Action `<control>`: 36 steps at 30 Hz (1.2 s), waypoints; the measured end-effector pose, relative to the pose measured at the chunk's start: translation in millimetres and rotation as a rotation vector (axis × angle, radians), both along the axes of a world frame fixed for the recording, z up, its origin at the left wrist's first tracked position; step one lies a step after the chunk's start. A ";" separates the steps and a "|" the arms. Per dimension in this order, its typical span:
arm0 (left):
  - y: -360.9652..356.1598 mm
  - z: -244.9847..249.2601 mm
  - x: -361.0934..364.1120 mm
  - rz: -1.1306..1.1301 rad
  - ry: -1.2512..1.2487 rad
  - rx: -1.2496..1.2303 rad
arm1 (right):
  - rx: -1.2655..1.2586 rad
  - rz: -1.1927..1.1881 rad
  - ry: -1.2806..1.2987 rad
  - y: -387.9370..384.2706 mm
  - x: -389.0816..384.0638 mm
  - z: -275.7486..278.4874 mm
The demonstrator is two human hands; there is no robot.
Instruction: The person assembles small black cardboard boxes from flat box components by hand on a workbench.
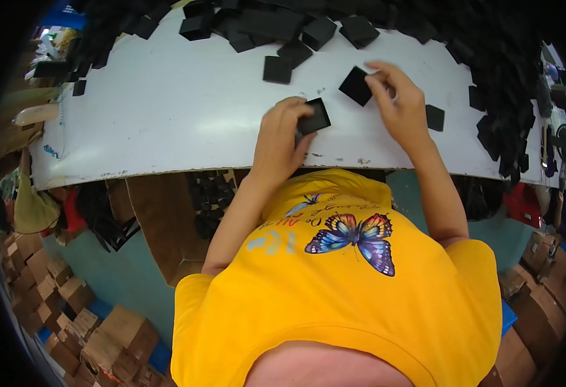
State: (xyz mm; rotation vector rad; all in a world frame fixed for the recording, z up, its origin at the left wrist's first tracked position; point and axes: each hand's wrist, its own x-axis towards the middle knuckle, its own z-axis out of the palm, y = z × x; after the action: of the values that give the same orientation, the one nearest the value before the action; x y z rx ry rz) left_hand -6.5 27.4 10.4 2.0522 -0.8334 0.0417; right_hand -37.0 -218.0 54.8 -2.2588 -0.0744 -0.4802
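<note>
My left fingers (294,109) are closing narrowly around a small black box (320,116), the fingertips lying over its top side and the thumb sitting lower, nearer me. I am gripping it at one side, probably so that its raised rim and hollow are facing up where I am able to see in.

My right fingers (384,67) are pinching a second black box (355,86) by its right-hand corner, thumb against the near side. That light hold is leaving most of its dark square face uncovered, and seems to be suiting a quick turn or shift. It is sitting at a slant, a little farther out than the first, the two being near each other but apart.

Beyond my left fingers, a loose black block (277,69) is resting by itself on the white tabletop (167,109), just beside the pile (263,24) spreading along the far edge. A flat-looking black piece (434,118) is lying beside my right wrist, and a larger heap (499,129) is filling the right end, likely placed there to be within reach.
</note>
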 end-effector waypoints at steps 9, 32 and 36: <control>-17.0 -7.7 5.5 -0.077 0.309 -0.056 | 0.297 0.349 0.402 6.0 18.7 -2.1; -22.0 -0.8 6.7 -0.131 0.169 0.004 | 0.001 -0.266 -0.077 -70.6 17.7 -8.7; -22.0 -4.5 5.9 -0.128 0.122 0.013 | -0.519 -0.660 -0.211 -158.9 17.5 -5.5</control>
State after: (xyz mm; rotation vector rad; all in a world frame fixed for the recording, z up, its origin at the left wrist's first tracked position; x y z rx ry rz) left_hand -0.6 5.4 5.8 1.9874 -0.8882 -0.1585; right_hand -19.5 -377.0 49.4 -2.7060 0.5096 -1.1548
